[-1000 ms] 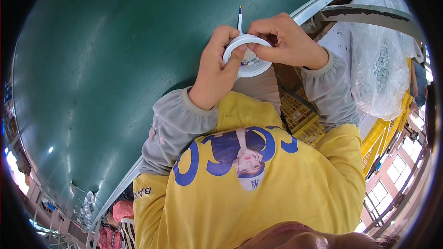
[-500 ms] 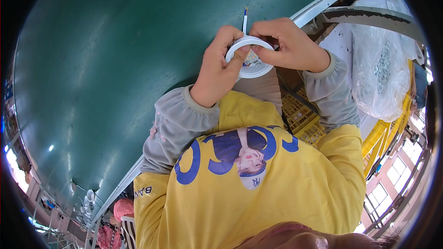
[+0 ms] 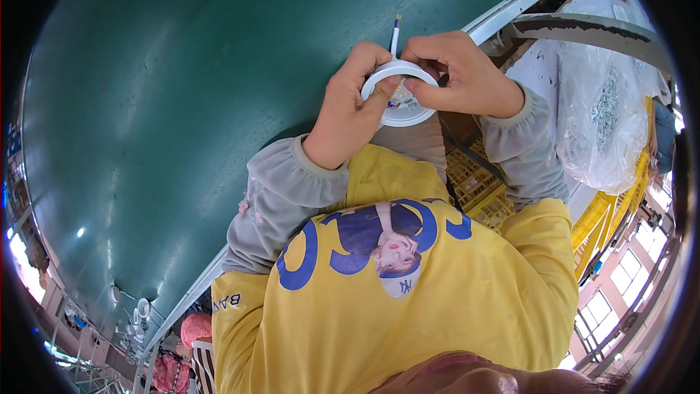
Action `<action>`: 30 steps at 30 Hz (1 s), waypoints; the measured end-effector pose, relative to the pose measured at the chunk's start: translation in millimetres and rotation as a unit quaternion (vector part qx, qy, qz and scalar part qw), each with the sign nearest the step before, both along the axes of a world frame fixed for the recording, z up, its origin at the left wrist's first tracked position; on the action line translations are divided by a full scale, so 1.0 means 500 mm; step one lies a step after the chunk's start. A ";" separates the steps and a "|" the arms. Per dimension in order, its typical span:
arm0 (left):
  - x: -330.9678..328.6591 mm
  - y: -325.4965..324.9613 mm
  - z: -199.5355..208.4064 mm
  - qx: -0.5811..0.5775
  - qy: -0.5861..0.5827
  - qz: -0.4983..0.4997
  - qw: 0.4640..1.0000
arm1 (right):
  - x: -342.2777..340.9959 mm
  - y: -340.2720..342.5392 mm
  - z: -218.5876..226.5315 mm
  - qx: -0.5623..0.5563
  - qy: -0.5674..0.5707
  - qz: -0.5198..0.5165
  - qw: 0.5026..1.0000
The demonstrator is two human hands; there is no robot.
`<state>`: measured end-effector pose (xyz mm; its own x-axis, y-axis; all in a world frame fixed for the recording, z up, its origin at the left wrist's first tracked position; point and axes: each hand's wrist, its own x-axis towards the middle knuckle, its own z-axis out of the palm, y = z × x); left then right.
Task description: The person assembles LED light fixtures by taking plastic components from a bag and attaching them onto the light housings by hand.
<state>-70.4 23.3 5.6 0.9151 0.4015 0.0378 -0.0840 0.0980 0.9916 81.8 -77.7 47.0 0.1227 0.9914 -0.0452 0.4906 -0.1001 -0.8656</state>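
- White ring (image 3: 399,71) held over the green table (image 3: 182,102), close to the chest, pressed onto a white round lamp housing (image 3: 408,111).
- Small board with tiny parts seen inside the housing, half hidden by thumbs; detail too small to tell.
- Thin wire (image 3: 395,33) with blue and white sleeving poking up from behind the ring, bare tip at the top.
- Left hand (image 3: 350,113) clamped on the ring's left rim, thumb laid across the front edge, fingers curled behind.
- Right hand (image 3: 467,76) clamped on the right rim, thumb tip pressing inside the ring, fingers wrapped over the top.
- Judged about midway: ring looks placed on the housing, wire already threaded out; seating all round not confirmed, far edge hidden by fingers, so likely pressing home left to finish.
- Grey sleeves (image 3: 284,182) over a yellow shirt (image 3: 408,299) filling the lower frame.
- Yellow crate (image 3: 481,182) below the table edge, at the right.
- Clear bag (image 3: 605,117) of small metal parts at the right, beside a white surface.
- More white round pieces far off at lower left, too small to tell.
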 end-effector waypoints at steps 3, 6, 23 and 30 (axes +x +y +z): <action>0.000 -0.002 0.006 -0.014 0.016 -0.010 1.000 | 0.005 -0.003 0.002 -0.019 -0.022 0.004 1.000; 0.000 -0.005 0.003 0.023 0.010 0.000 1.000 | 0.004 -0.003 0.006 -0.010 -0.020 -0.001 1.000; -0.002 -0.002 0.008 0.016 0.002 -0.004 1.000 | 0.001 -0.003 0.014 -0.039 0.051 -0.009 0.998; -0.003 0.003 0.012 -0.042 -0.008 -0.021 0.999 | 0.003 0.000 0.021 -0.029 0.055 0.000 0.998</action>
